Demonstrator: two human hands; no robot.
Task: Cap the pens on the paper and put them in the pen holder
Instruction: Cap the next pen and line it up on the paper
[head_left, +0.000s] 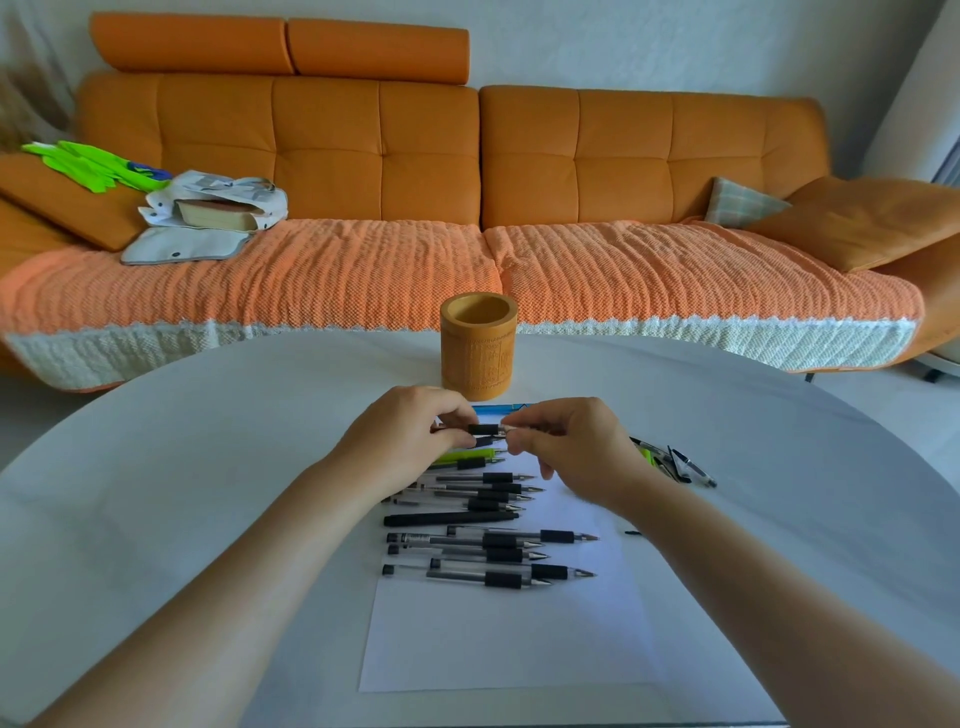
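My left hand (415, 431) pinches a pen (485, 429) level above the paper (498, 634) so my right hand (566, 441), pinching what looks like its cap (509, 427), can press it on, the pen holder (478, 340) just beyond.

A long orange tufted sofa (426, 156) stands against a pale wall (675, 41), beyond a round white table (156, 467). Two orange bolster headrests (280, 47) top its left backrest. An orange woven throw with a white scalloped edge (311, 270) covers the seat. At the left end, a bright green crumpled item (88, 161) lies on an orange cushion (67, 202), beside a patterned white cloth bag (228, 187) holding a thick book (215, 215). A flat grey-white pouch (182, 249) lies in front. At the right end, a pale plaid pillow (740, 202) leans beside a large orange cushion (872, 223).
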